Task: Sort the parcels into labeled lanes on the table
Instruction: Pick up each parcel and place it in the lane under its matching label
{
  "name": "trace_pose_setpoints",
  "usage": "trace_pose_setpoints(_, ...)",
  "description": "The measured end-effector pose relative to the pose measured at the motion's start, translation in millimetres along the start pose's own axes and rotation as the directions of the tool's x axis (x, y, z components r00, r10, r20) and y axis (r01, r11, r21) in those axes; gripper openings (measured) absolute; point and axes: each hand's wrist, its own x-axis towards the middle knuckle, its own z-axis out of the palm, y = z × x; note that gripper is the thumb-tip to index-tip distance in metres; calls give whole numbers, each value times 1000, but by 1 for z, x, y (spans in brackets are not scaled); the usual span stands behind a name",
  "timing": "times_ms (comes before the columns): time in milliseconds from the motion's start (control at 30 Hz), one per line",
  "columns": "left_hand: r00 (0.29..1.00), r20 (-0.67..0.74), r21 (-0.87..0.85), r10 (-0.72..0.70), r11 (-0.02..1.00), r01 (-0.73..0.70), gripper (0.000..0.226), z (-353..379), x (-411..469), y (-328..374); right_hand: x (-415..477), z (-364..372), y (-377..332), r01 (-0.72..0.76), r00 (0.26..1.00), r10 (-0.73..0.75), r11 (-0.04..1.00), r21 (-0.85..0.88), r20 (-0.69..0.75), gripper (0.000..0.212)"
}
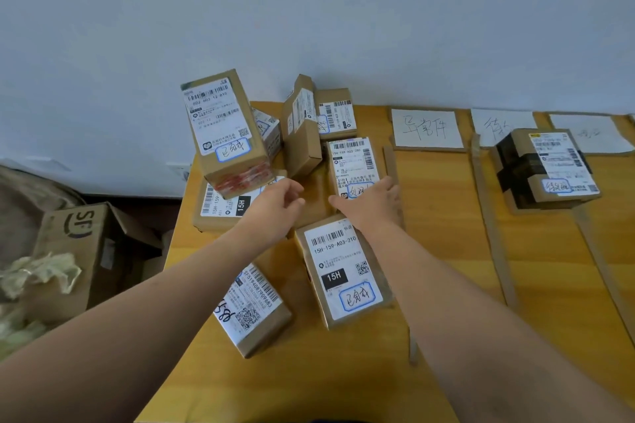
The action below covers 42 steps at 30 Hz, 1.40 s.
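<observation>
Several cardboard parcels with white shipping labels lie piled at the table's left end. My right hand (372, 204) rests flat, fingers spread, on the near end of a labelled parcel (352, 161). My left hand (280, 204) hovers beside it, fingers loosely curled and holding nothing, just in front of a tall tilted parcel (225, 130). Two more parcels lie nearer me: one marked 15H (343, 271) and one with a QR code (252, 307). White handwritten lane labels (426, 129) sit along the far edge, and one taped parcel (546, 168) lies in a lane on the right.
Cardboard strips (493, 227) split the wooden table (464, 285) into lanes. A blue-white wall stands right behind the table. Off the left edge, on the floor, is an open SF carton (80, 251) with crumpled paper (37, 275).
</observation>
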Motion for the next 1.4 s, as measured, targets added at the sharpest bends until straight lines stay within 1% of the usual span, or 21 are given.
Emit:
trace_pose_setpoints(100,1000,24,-20,-13,1000,14,25,3,1,1,-3,1,3,52,996,-49,998,39,-68,98)
trace_pose_setpoints(233,999,45,-57,1,998,2,26,7,1,10,-8,-11,10,151,974,-133,984,91,-184,101)
trace_pose_setpoints(367,998,59,-164,-12,986,22,30,13,-3,27,-17,-30,15,237,947,-199,963,130,-253,108)
trace_pose_setpoints(433,996,88,-256,-29,965,50,43,14,-5,37,-24,-39,19,292,924,-242,947,136,-297,108)
trace_pose_setpoints(533,991,116,-368,-70,923,108,69,16,-6,51,-35,-49,24,373,888,-310,918,138,-341,106)
trace_pose_setpoints(600,990,121,-455,-74,882,122,80,16,-7,60,-43,-55,26,416,870,-346,898,144,-351,106)
trace_pose_setpoints(667,989,136,-536,-52,836,118,84,17,-10,68,-49,-61,28,451,855,-373,878,161,-361,107)
trace_pose_setpoints(767,987,159,-602,-25,790,117,81,18,-14,77,-57,-69,34,483,843,-396,856,185,-364,109)
trace_pose_setpoints(833,989,148,-641,-28,758,117,78,20,-17,82,-62,-74,38,502,842,-419,840,206,-340,112)
trace_pose_setpoints(1033,998,66,-664,-11,746,52,68,28,-30,100,-69,-92,53,499,865,-445,812,303,-232,120)
trace_pose_setpoints(1167,999,41,-668,-11,743,36,66,41,-39,116,-69,-114,76,495,867,-469,767,408,-170,109)
trace_pose_setpoints(1233,1000,14,-659,-16,752,21,63,50,-46,126,-67,-126,90,481,866,-485,740,470,-122,98)
trace_pose_setpoints(1333,1000,-18,-652,-19,758,3,60,70,-58,148,-66,-152,116,501,836,-539,670,548,-105,67)
trace_pose_setpoints(1400,1000,-26,-662,-14,750,-7,59,88,-67,166,-64,-172,136,496,836,-535,646,580,-119,47)
